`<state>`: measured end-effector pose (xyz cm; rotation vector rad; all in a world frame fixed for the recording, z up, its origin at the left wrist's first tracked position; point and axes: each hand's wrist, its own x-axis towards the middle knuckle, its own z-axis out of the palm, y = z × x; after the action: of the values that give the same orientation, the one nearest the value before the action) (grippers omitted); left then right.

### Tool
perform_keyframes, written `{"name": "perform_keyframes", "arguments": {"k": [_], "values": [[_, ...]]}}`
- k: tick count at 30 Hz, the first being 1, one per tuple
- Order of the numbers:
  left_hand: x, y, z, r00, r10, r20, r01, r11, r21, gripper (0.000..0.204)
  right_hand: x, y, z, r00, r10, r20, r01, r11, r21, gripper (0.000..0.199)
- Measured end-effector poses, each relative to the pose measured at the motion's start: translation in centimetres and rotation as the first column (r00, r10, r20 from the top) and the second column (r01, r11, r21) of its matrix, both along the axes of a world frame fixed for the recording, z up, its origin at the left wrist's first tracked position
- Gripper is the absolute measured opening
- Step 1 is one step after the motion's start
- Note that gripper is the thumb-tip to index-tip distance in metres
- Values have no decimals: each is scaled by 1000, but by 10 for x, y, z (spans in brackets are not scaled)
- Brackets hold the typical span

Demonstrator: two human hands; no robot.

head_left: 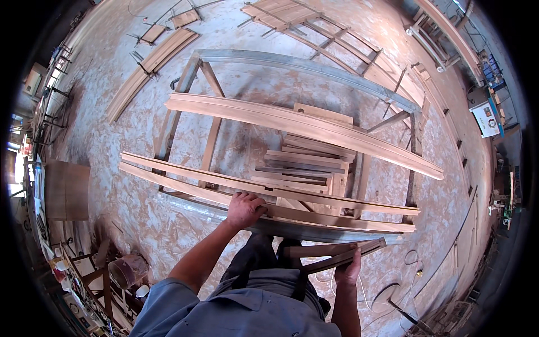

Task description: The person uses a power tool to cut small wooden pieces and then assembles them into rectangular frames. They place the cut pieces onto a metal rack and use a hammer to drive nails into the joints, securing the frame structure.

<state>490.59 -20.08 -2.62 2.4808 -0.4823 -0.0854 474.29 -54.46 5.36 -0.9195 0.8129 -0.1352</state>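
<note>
My left hand [245, 209] is closed over the nearest long wooden rail [331, 216], just left of its middle. Right behind it lies a second long rail [314, 197] with a small notch. My right hand [351, 268] is low on the right, its fingers closed around a short grooved wooden piece [348, 257]. Another short wooden piece [321, 249] lies alongside that one, partly hidden near my body. Both long rails rest across a metal frame stand [303, 231]. Farther back on the stand lies a wide moulded board [303, 129].
Under the stand is a stack of wooden pieces [306, 163]. Clamped boards [151, 70] and a slatted wooden panel [286, 12] lie on the far floor. A bucket [128, 271] stands at lower left. Cords [368, 295] trail on the floor at lower right.
</note>
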Motion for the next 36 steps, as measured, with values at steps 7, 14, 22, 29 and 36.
{"name": "perform_keyframes", "arguments": {"k": [7, 14, 22, 29, 36], "values": [[-1, 0, -14, 1000, 0, 28, 0, 1000, -4, 17, 3, -2, 2, 997, 57, 52, -56, 998, -20, 32], [-2, 0, -8, 1000, 1, -13, -1, 1000, 23, 20, 6, -1, 16, 998, 59, -33, -59, 998, -15, 34], [-2, 8, -4, 997, -70, 29, 70, 998, 1, 31, -1, -6, 10, 997, 16, -74, -18, 1000, -16, 35], [0, 12, -3, 987, -114, -116, 116, 993, 6, 43, -1, -11, 12, 997, 34, -75, -36, 999, -21, 35], [-1, 9, 3, 988, -108, -114, 107, 994, -19, 38, -13, -20, 6, 996, 20, -92, -20, 1000, -6, 36]]}}
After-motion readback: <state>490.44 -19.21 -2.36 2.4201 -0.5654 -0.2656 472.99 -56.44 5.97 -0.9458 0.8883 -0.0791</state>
